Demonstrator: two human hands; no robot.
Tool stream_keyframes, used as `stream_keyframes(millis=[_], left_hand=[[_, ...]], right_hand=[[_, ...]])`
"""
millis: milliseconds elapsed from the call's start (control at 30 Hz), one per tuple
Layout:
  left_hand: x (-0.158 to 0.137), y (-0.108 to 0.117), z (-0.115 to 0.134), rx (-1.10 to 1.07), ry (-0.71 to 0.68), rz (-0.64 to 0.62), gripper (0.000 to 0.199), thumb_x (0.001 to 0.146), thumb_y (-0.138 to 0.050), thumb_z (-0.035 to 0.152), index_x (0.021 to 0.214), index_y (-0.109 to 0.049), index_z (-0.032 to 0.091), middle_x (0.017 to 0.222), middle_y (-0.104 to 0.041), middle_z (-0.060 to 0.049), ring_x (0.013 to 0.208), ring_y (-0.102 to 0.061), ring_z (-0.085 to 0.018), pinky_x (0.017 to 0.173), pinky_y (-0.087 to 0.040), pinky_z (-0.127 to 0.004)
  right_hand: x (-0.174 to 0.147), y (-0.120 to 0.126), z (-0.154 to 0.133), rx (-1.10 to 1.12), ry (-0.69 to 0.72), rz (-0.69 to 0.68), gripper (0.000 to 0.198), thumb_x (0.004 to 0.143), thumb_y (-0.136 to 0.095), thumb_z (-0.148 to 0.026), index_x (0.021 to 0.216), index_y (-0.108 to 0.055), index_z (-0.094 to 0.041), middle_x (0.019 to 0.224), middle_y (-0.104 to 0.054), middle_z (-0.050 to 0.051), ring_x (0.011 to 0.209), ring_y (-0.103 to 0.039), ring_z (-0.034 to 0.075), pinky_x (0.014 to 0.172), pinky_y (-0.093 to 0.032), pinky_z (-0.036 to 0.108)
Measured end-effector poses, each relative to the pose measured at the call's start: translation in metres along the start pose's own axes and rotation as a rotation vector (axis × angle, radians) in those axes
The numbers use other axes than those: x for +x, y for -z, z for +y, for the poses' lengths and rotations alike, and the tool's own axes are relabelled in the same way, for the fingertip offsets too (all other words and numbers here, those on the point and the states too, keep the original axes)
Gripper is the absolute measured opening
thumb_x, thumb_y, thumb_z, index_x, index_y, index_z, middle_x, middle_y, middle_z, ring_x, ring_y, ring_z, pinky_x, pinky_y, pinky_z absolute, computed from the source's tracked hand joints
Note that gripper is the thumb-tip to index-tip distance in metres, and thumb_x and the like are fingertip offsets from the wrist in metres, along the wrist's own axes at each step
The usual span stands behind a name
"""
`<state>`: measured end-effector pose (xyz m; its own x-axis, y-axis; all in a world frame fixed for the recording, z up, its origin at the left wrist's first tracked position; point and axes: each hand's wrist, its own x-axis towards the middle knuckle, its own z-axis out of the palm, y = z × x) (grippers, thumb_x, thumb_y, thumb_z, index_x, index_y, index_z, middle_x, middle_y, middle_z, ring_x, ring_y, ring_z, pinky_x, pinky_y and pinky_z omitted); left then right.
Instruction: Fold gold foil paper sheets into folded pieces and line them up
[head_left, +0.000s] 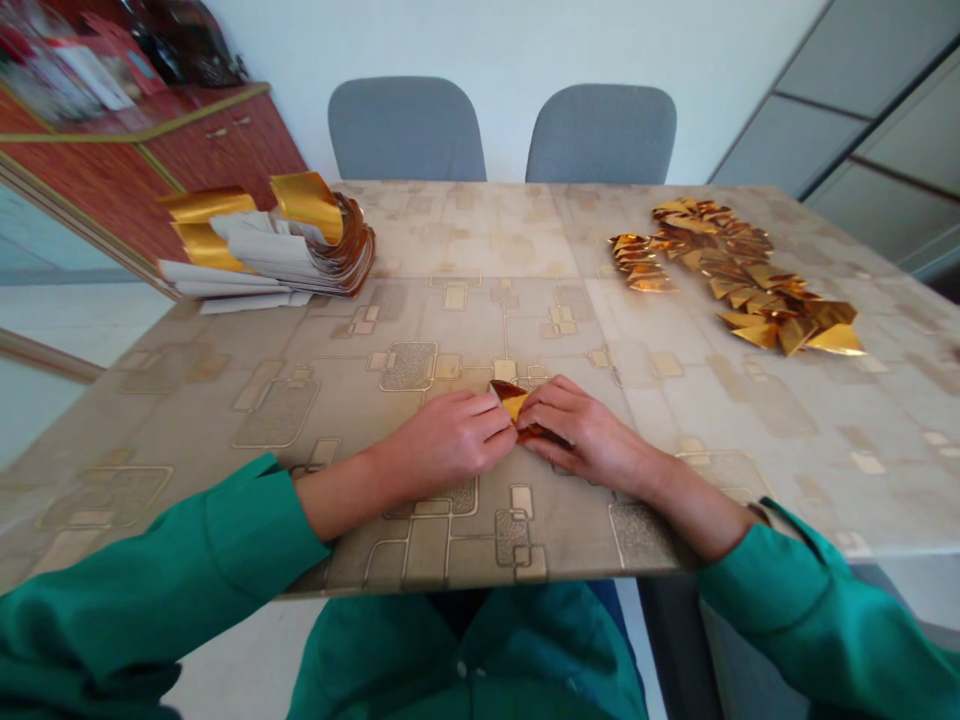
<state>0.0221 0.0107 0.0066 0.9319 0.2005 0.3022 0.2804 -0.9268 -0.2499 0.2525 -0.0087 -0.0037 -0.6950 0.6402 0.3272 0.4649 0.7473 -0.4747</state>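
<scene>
Foil [513,403] pinched by both hands [461,438], visible corner pointing away and leftward; long axis unclear.

The piece [513,403] looks like gold foil paper, creased and glossy. Over on the table [480,235], itself smooth, plastic-looking and softly shiny, the pile [750,270] glints just as brightly. I see paper in the stack [266,240], part shiny gold, part matt white; matt, cloth-like chairs [405,130]; a polished, wood-look cabinet [217,145]; a matt cloth shirt [465,640].
</scene>
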Motion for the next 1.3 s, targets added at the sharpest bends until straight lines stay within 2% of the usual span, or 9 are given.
stream_keyframes(millis=[133,267,433,667,933,1033,1167,1233,1300], left_hand=[[-0.008,-0.003,0.009,-0.093,0.043,-0.028,0.022,0.101,-0.046,0.016,0.109,-0.066,0.012,0.094,-0.066,-0.007,0.086,-0.058,-0.02,0.07,-0.049,-0.032],[-0.015,-0.005,0.016,-0.154,0.112,-0.104,0.026,0.103,-0.047,0.029,0.114,-0.064,0.012,0.098,-0.064,-0.008,0.091,-0.058,-0.022,0.078,-0.051,-0.035],[-0.017,-0.004,0.013,-0.125,0.063,-0.095,0.027,0.101,-0.049,0.019,0.125,-0.06,0.015,0.102,-0.065,-0.006,0.091,-0.057,-0.022,0.076,-0.049,-0.035],[-0.001,-0.006,0.009,-0.049,0.045,0.037,0.021,0.102,-0.047,0.017,0.101,-0.068,0.013,0.089,-0.065,-0.005,0.083,-0.056,-0.019,0.068,-0.044,-0.031],[0.009,-0.008,0.011,0.059,0.045,0.088,0.017,0.096,-0.052,0.011,0.088,-0.067,0.012,0.078,-0.065,-0.004,0.073,-0.059,-0.019,0.061,-0.046,-0.03],[0.007,-0.005,0.007,0.064,0.108,0.116,0.021,0.098,-0.049,0.013,0.085,-0.066,0.014,0.075,-0.064,-0.003,0.07,-0.059,-0.016,0.06,-0.046,-0.027],[0.001,-0.002,-0.003,-0.003,0.206,0.246,0.021,0.098,-0.051,0.015,0.082,-0.066,0.015,0.081,-0.068,-0.002,0.072,-0.061,-0.012,0.063,-0.048,-0.023],[-0.004,-0.002,-0.007,-0.063,0.207,0.299,0.02,0.098,-0.053,0.015,0.084,-0.067,0.015,0.085,-0.07,-0.003,0.075,-0.063,-0.012,0.067,-0.049,-0.022],[-0.011,-0.003,-0.008,-0.128,0.189,0.297,0.019,0.098,-0.053,0.015,0.087,-0.068,0.015,0.087,-0.071,-0.003,0.077,-0.064,-0.012,0.069,-0.051,-0.022]], right_hand=[[0.0,-0.002,0.002,0.01,0.027,0.015,0.016,0.1,-0.048,-0.018,0.098,-0.064,-0.016,0.097,-0.065,0.008,0.095,-0.056,0.018,0.09,-0.046,0.036],[0.002,-0.003,0.003,0.012,0.058,0.05,0.013,0.099,-0.051,-0.018,0.096,-0.064,-0.016,0.095,-0.065,0.007,0.093,-0.057,0.018,0.087,-0.046,0.034],[0.003,-0.003,0.003,0.015,0.053,0.053,0.014,0.099,-0.05,-0.018,0.093,-0.063,-0.017,0.093,-0.065,0.007,0.091,-0.057,0.019,0.085,-0.046,0.034],[0.004,-0.003,0.003,0.012,0.034,0.056,0.019,0.099,-0.046,-0.013,0.092,-0.064,-0.017,0.09,-0.065,0.007,0.087,-0.057,0.018,0.082,-0.046,0.033],[0.001,-0.001,0.002,0.028,-0.056,0.066,0.022,0.099,-0.042,-0.014,0.109,-0.061,-0.017,0.092,-0.066,0.007,0.084,-0.058,0.019,0.078,-0.048,0.034],[0.0,0.004,0.002,0.043,-0.008,0.048,0.018,0.097,-0.054,-0.024,0.113,-0.059,-0.019,0.101,-0.068,0.008,0.093,-0.059,0.021,0.083,-0.049,0.036],[0.0,0.007,0.005,0.021,0.032,0.082,0.034,0.089,-0.068,-0.029,0.119,-0.056,-0.019,0.111,-0.068,0.008,0.101,-0.059,0.022,0.09,-0.047,0.039],[0.0,0.005,0.005,-0.002,0.04,0.079,0.025,0.091,-0.063,-0.024,0.115,-0.058,-0.02,0.108,-0.069,0.007,0.1,-0.06,0.021,0.089,-0.046,0.037],[0.001,0.001,0.004,-0.035,0.052,0.057,0.014,0.096,-0.056,-0.022,0.109,-0.061,-0.02,0.103,-0.069,0.005,0.097,-0.06,0.019,0.087,-0.044,0.037]])
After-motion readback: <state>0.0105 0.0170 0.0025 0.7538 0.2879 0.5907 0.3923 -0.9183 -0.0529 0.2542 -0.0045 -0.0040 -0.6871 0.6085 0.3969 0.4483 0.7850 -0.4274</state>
